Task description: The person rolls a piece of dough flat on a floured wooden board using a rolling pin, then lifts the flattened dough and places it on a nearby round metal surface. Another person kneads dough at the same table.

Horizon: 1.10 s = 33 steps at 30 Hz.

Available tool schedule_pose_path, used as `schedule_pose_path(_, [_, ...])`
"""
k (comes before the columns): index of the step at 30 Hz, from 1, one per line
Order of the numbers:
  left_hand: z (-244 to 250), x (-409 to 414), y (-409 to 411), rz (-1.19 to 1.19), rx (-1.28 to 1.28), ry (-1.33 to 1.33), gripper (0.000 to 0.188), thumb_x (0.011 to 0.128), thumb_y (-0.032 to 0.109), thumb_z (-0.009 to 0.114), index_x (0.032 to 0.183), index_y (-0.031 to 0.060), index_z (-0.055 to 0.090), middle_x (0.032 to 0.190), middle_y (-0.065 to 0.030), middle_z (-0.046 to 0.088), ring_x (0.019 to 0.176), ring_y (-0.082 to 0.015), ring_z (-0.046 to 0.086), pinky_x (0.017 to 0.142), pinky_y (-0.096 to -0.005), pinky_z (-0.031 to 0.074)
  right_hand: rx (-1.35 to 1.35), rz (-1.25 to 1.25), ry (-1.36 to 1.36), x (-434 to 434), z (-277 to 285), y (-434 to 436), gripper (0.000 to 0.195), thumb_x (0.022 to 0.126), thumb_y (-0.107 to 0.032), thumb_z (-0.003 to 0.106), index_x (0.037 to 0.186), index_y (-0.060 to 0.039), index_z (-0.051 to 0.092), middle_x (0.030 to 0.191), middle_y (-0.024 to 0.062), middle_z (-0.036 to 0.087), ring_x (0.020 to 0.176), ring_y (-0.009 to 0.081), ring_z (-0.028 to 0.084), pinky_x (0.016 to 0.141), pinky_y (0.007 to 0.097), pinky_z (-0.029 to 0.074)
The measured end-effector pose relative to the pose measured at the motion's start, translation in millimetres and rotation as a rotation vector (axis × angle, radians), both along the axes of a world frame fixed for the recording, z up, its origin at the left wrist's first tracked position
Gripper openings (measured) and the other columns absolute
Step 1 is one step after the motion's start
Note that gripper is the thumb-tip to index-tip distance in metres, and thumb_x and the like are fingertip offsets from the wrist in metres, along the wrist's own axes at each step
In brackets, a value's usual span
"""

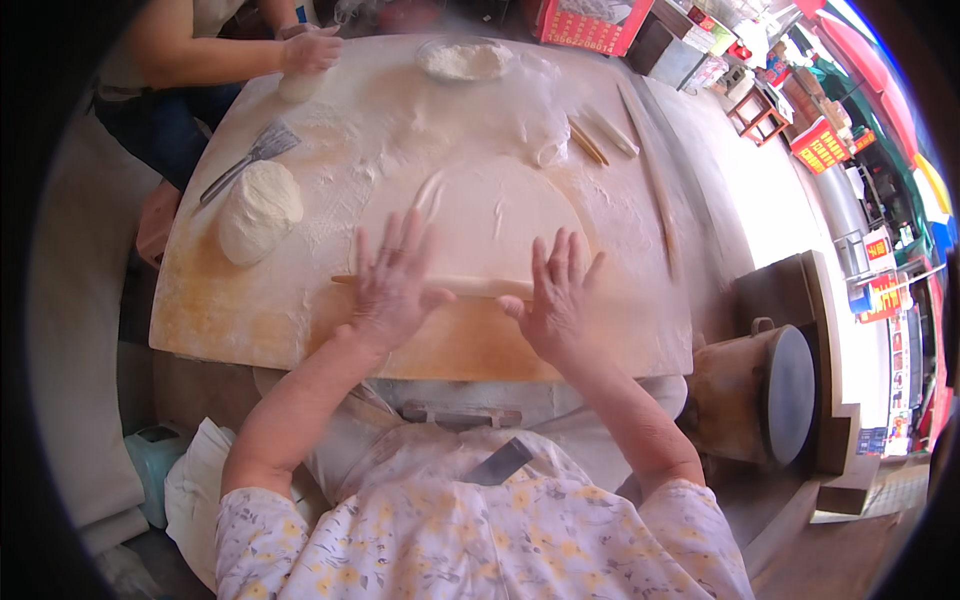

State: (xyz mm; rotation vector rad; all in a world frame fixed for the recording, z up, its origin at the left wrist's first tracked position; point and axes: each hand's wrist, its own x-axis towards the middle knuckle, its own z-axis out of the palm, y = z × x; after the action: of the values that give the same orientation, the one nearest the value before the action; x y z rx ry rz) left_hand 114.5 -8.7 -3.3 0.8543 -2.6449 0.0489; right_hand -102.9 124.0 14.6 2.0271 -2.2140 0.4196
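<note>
My left hand (391, 289) lies palm down, fingers apart, over the left part of a wooden rolling pin (343, 279). My right hand (556, 300) rests likewise over the pin's right part, its fingers spread. Between the hands the near edge of a thin dough sheet (517, 206) appears wrapped around the pin. Beyond it the sheet spreads out, rounded, with a few creases on top. Neither hand closes around the pin; both look slightly blurred. Left of the sheet sits a large dough lump (260, 214), beside a flour-dusted scraper (255, 157).
The floured wooden board (277, 330) carries a bowl of flour (465, 60), a plastic bag (541, 109), short rolling pins (588, 141) and a long one (651, 169). A co-worker's hand (311, 49) presses dough (300, 86) at far left. A lidded metal pot (731, 390) stands right.
</note>
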Motion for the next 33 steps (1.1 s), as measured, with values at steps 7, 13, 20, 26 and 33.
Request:
schedule_pose_path(7, [-1.1,48.9,-12.8,0.063,0.001,-0.014,0.091,0.094,0.070,0.035,0.158,0.0066,0.024,0.164,-0.0233,0.017,0.151,-0.0414,0.018,0.118,-0.0671,0.006,0.110,0.179,-0.084,22.1,-21.3,-57.5,0.091,0.095,-0.065,0.043,0.158,-0.0032,0.021,0.162,0.0286,0.016,0.153,0.0434,0.009,0.117,0.0688,0.000])
schedule_pose_path(13, [3.0,51.6,-12.7,0.016,0.025,-0.037,0.092,0.094,0.073,0.029,0.155,0.0045,0.032,0.160,-0.0236,0.027,0.150,-0.0416,0.024,0.118,-0.0664,0.010,-0.010,-0.174,0.113,-36.0,-36.1,-204.1,0.075,0.100,-0.059,0.039,0.154,-0.0078,0.035,0.161,0.0252,0.025,0.153,0.0409,0.011,0.115,0.0709,-0.002])
schedule_pose_path(20, [7.1,51.9,-11.4,0.001,0.061,0.041,0.091,0.096,0.072,0.027,0.151,0.0003,0.038,0.158,-0.0252,0.032,0.148,-0.0417,0.028,0.118,-0.0647,0.014,0.090,-0.288,0.095,-85.1,-4.9,-293.0,0.079,0.098,-0.067,0.030,0.154,-0.0115,0.037,0.159,0.0198,0.033,0.152,0.0399,0.016,0.113,0.0724,-0.010])
schedule_pose_path(26, [-1.4,50.7,-12.5,-0.002,0.022,0.105,0.090,0.096,0.071,0.027,0.150,0.0005,0.039,0.157,-0.0253,0.032,0.147,-0.0423,0.029,0.118,-0.0644,0.014,-0.142,-0.038,0.262,-58.0,-45.6,-214.3,0.082,0.097,-0.065,0.041,0.156,-0.0083,0.030,0.159,0.0219,0.032,0.151,0.0422,0.019,0.111,0.0763,-0.002])
schedule_pose_path(33, [1.7,48.3,-11.4,0.027,-0.045,0.184,0.089,0.095,0.071,0.031,0.154,0.0038,0.032,0.161,-0.0223,0.027,0.149,-0.0425,0.025,0.118,-0.0645,0.011,0.164,0.294,-0.292,52.9,-6.6,63.6,0.085,0.093,-0.057,0.057,0.153,-0.0020,0.034,0.158,0.0301,0.029,0.148,0.0452,0.027,0.115,0.0707,0.009])
